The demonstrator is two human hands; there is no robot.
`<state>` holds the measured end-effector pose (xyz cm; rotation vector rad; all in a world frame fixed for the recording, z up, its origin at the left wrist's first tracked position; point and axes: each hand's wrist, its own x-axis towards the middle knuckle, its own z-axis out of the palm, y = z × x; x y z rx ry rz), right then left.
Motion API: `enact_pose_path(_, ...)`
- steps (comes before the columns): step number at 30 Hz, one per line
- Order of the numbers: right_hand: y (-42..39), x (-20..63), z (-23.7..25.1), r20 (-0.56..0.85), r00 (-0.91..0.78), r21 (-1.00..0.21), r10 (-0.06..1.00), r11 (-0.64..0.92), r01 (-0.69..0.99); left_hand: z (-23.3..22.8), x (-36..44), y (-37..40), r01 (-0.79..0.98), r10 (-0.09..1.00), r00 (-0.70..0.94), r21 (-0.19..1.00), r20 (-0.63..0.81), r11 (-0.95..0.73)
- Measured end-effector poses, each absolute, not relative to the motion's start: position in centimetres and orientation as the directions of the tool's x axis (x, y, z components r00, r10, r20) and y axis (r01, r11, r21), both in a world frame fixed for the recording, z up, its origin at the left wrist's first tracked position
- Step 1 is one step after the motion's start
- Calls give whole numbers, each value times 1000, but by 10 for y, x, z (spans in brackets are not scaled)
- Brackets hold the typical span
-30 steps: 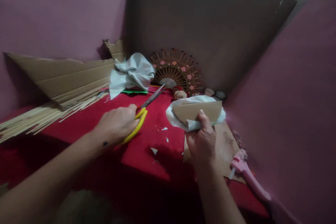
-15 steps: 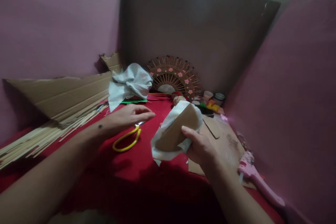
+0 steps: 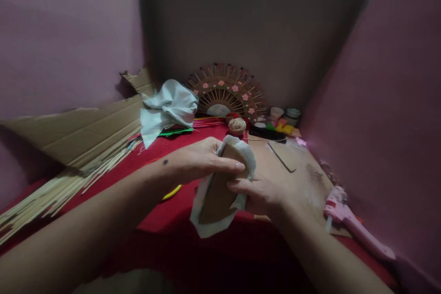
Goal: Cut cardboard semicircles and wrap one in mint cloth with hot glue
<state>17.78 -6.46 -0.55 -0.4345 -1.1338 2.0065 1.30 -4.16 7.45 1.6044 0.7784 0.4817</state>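
Note:
Between my two hands is a half-round piece of cardboard [image 3: 217,197] backed by white cloth [image 3: 250,151], whose edge sticks out all round it. My left hand [image 3: 210,158] grips it from the upper left, thumb lying across the cardboard. On the right edge my right hand [image 3: 258,193] pinches it with the thumb on top; a small flap of cloth is folded over near that thumb. The fingers behind the piece are hidden. Yellow-handled scissors [image 3: 172,192] lie on the red cloth under my left forearm, mostly covered by it.
A pink glue gun [image 3: 358,225] rests at the right by a cardboard sheet [image 3: 306,193]. Behind stand a stick fan with flowers [image 3: 223,87], a twine ball [image 3: 237,126] and crumpled white cloth [image 3: 170,103]. Thin sticks [image 3: 69,183] and bent cardboard [image 3: 76,133] lie left.
My left hand has moved right from above the scissors and taken hold of the cloth-backed cardboard. The piece has turned more upright, and the view has shifted slightly.

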Motion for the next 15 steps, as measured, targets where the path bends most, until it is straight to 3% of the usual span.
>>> enact_pose_path(7, -61, 182, -6, 109, -661, -816, 742, -313, -486, 90, 19, -44, 302, 746, 658, 943, -102, -138)
enact_pose_path(12, -53, 188, -4, 230, -618, -838, 751, -170, -519, 109, 29, -52, 428, 771, 637, 838, -14, -338)
enact_pose_path(15, -51, 193, 9, 309, -580, -865, 753, -31, -501, 118, 31, -55, 379, 732, 678, 820, 68, -428)
